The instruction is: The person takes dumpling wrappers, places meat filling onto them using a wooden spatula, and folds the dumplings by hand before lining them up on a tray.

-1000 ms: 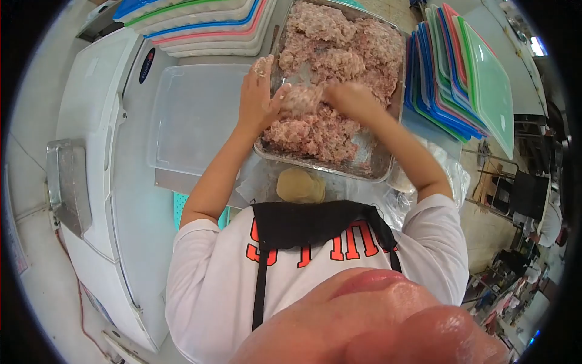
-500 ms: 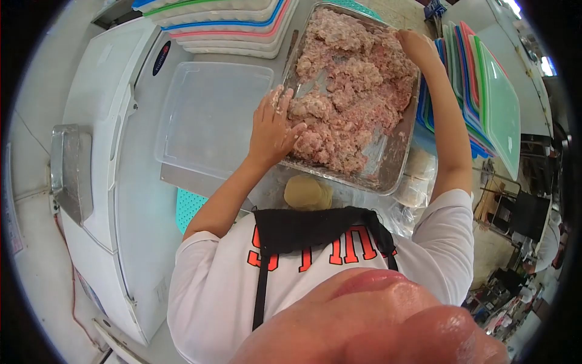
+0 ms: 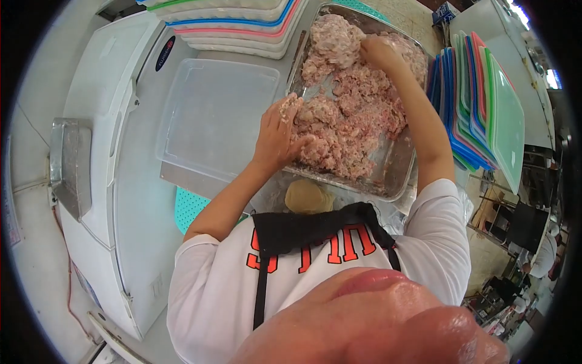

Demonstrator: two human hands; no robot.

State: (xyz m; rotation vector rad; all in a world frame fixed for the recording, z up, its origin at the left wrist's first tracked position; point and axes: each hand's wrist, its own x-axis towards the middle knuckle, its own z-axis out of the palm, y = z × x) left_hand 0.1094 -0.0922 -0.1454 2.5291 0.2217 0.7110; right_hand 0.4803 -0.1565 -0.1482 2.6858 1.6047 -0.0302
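Around one metal tray (image 3: 398,162), one clear lid (image 3: 221,115) lies at nine o'clock, stacked containers (image 3: 236,31) at ten, coloured lids (image 3: 476,103) at three; minced meat (image 3: 364,124) fills most of it. The right forearm (image 3: 423,112) crosses its rim. The left hand (image 3: 279,130) spreads at eight; the right hand (image 3: 379,53), at one, curls against meat, its grip unclear.

grey table (image 3: 188,179) | metal tray (image 3: 398,165) | clear plastic piece (image 3: 221,115) (lid or box, unclear) | stacked containers (image 3: 245,30)
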